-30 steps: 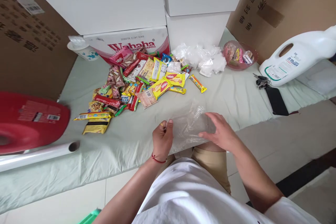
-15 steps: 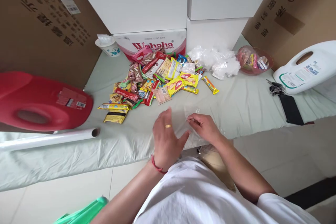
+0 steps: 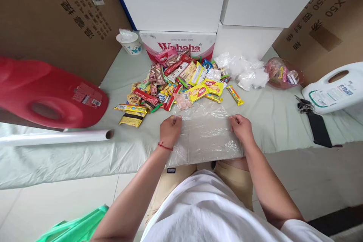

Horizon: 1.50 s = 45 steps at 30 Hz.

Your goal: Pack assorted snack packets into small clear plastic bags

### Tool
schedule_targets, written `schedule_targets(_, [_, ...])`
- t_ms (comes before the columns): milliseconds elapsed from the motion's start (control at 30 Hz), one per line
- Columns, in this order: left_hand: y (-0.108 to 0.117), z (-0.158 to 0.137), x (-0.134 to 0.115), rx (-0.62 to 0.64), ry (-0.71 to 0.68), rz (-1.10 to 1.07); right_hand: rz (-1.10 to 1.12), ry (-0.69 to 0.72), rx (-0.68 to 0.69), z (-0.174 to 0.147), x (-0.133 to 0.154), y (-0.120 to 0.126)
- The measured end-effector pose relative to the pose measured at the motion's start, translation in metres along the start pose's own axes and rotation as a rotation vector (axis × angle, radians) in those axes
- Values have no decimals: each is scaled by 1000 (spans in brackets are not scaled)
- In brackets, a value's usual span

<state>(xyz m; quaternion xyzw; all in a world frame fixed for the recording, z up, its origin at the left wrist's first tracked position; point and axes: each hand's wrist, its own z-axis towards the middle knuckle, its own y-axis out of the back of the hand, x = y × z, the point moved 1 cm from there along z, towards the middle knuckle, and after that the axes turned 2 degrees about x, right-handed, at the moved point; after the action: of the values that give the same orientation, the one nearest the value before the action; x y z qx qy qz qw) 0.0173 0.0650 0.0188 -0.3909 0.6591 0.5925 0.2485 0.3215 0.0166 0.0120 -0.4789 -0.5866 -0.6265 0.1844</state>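
Observation:
A clear plastic bag point(image 3: 208, 136) is stretched flat between my hands at the front edge of the cloth-covered surface. My left hand point(image 3: 170, 130) pinches its left side, fingers closed. On the opposite side, my right hand point(image 3: 241, 127) grips the plastic the same way. Just beyond the bag lies a heap of wrapped snacks point(image 3: 170, 79). Its nearest pieces are a pink-beige packet point(image 3: 183, 100) and yellow nabati wafer packs point(image 3: 199, 92), close to the bag's far edge. A single yellow snack bar point(image 3: 235, 95) lies apart, to the right.
Crumpled clear plastic point(image 3: 244, 70) and a pink bowl of sweets point(image 3: 283, 73) stand behind right. A white jug point(image 3: 337, 87), keys point(image 3: 304, 105) and a black phone-like item point(image 3: 320, 129) are at right. A red jug point(image 3: 53, 94), a film roll point(image 3: 56, 137) and a paper cup point(image 3: 129, 43) are left.
My hands have moved apart, and the left has closed on the plastic. The bag, bunched by my right hand before, is now spread flat. The view has shifted slightly.

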Motion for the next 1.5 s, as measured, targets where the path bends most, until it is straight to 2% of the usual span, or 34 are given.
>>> schedule_targets(33, [3,0,1,-43,7,9,-41,4,-5,-1,0,1])
schedule_targets(100, [10,-4,-1,-226,-42,45,-106,23,-16,-2,2,0])
schedule_targets(167, [16,-14,-9,-442,-211,110,-143,52,-21,-2,3,-2])
schedule_targets(200, [17,-19,-16,-486,-336,149,-150,69,-20,-1,4,-4])
schedule_targets(233, [16,-24,-24,-460,-470,190,-150,85,-15,0,5,-6])
schedule_targets(267, [12,-28,-32,-372,-594,234,-144,100,-5,1,5,-7])
schedule_targets(333, [0,-30,-45,-108,-753,348,-134,124,19,2,5,-9])
schedule_targets(367, [-7,-28,-48,14,-778,416,-138,133,26,3,3,-8])
schedule_targets(433, [-21,-18,-45,173,-741,554,-164,135,25,4,-3,-2])
schedule_targets(500, [-31,-8,-33,241,-682,652,-228,118,7,6,-13,10])
schedule_targets(633, [-38,-7,-4,232,-725,715,-440,148,-125,25,-16,44])
schedule_targets(733, [-40,-15,4,221,-767,743,-577,315,-147,56,19,50])
schedule_targets(833, [-41,-18,2,225,-767,765,-770,484,44,95,75,22])
schedule_targets(933, [-41,-17,0,229,-761,777,-981,499,248,130,120,-21])
schedule_targets(1000, [-41,-16,-1,229,-755,774,-1053,476,320,145,134,-43])
schedule_targets(1100, [-39,-17,-1,221,-749,752,-1083,452,302,152,134,-57])
schedule_targets(1200, [-38,-18,0,215,-749,721,-1117,405,272,144,122,-44])
schedule_targets(1333, [-37,-17,1,202,-758,682,-1156,366,271,130,115,1])
schedule_targets(1433, [-37,-16,3,204,-759,664,-1164,472,207,130,127,27])
schedule_targets(1500, [-37,-16,3,210,-757,653,-1162,637,166,137,141,25])
